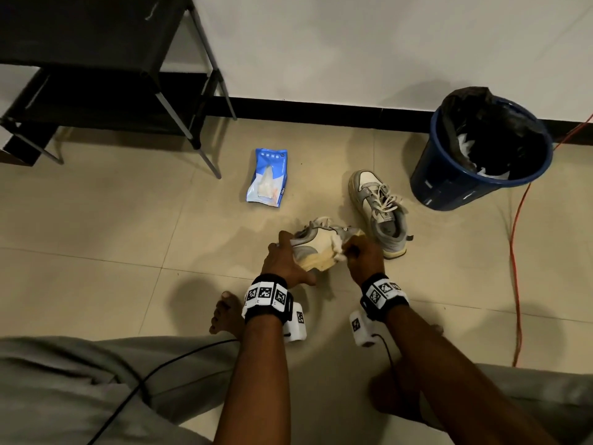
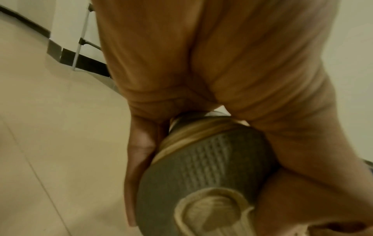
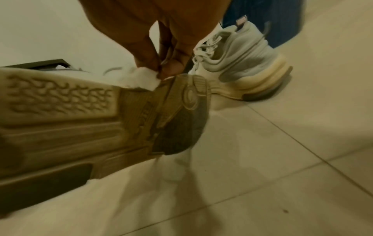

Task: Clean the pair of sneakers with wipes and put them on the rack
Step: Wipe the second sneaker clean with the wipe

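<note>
My left hand [image 1: 284, 261] grips a grey and cream sneaker [image 1: 316, 247] tipped on its side above the floor, its sole [image 2: 203, 166] facing me. My right hand [image 1: 361, 255] pinches a crumpled white wipe [image 1: 338, 248] against the sneaker's side near the sole edge; the right wrist view shows the wipe [image 3: 141, 78] between thumb and fingertips. The second sneaker [image 1: 380, 210] stands upright on the tiles just right of my hands. A blue pack of wipes [image 1: 268, 178] lies flat on the floor ahead. The black shoe rack [image 1: 96, 69] stands at the back left.
A blue bin [image 1: 481, 155] with a black liner holding white scraps stands at the right by the wall. An orange cable [image 1: 516, 252] runs along the floor on the right. My bare foot [image 1: 226, 313] and grey-trousered knees fill the near floor.
</note>
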